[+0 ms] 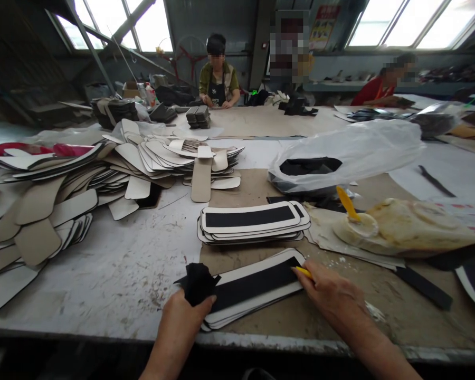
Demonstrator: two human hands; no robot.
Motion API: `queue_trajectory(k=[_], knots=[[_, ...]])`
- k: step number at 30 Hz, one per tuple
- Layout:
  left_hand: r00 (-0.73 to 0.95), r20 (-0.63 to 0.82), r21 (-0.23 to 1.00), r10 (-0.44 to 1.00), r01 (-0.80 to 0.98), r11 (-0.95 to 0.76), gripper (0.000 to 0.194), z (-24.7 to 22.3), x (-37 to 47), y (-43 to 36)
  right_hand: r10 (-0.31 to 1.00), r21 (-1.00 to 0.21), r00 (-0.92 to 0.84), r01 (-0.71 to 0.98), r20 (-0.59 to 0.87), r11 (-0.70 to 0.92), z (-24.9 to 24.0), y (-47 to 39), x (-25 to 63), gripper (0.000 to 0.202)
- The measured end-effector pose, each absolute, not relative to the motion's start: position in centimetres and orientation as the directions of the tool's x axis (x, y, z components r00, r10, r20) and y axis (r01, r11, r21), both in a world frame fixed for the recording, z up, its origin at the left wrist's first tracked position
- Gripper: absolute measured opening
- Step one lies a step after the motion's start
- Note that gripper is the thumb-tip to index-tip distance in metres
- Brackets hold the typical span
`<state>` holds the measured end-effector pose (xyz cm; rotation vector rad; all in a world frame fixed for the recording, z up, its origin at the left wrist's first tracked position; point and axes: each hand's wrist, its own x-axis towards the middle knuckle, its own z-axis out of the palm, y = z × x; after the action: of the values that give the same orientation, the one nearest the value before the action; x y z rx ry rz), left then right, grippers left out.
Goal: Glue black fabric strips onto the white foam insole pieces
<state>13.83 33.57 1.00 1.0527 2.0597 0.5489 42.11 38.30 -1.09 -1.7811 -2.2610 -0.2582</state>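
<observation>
A small stack of white rounded panels (253,309) lies tilted at the table's front, with a black strip (257,282) along its top piece. My left hand (182,316) is closed on a bunch of black fabric (199,282) at the stack's left end, thumb by the strip. At the right end my right hand (326,287) grips a yellow tool (303,272), only partly visible, over the strip's end. Just behind lies a second stack of white panels (251,232), its top one also bearing a black strip.
At right, a yellow spatula (347,203) stands in a glue-coated cup (358,227) beside a yellowish bag (419,227). A clear plastic bag (352,148) holds black pieces. Beige and white panels (103,174) pile up at left. Two people (218,79) work across the table.
</observation>
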Motion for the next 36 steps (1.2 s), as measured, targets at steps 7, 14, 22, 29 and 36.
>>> queue_trajectory(k=[7,14,22,29,36], knots=[[-0.4,-0.444,0.663,0.802,0.456,0.594,0.036,1.1,14.0,33.4,0.938,-0.011,-0.207,0.976,0.278,0.218,-1.9,38.5,42.5,0.029],[-0.416,-0.421,0.71,0.806,0.402,0.578,0.047,1.5,14.1,33.4,0.946,-0.051,-0.204,0.973,0.252,0.224,-2.4,38.7,42.8,0.034],[-0.41,-0.406,0.687,0.816,0.452,0.569,0.049,1.0,13.7,33.6,0.97,-0.057,-0.155,0.984,0.187,0.168,-0.9,38.3,41.9,0.021],[-0.424,-0.382,0.654,0.821,0.504,0.564,0.046,0.0,13.5,33.5,0.985,-0.093,-0.113,0.988,0.134,0.126,-0.4,38.5,41.6,0.018],[-0.425,-0.413,0.619,0.806,0.517,0.59,0.044,-0.1,13.8,33.5,0.993,-0.151,-0.074,0.985,0.09,0.087,-0.1,38.9,41.9,0.016]])
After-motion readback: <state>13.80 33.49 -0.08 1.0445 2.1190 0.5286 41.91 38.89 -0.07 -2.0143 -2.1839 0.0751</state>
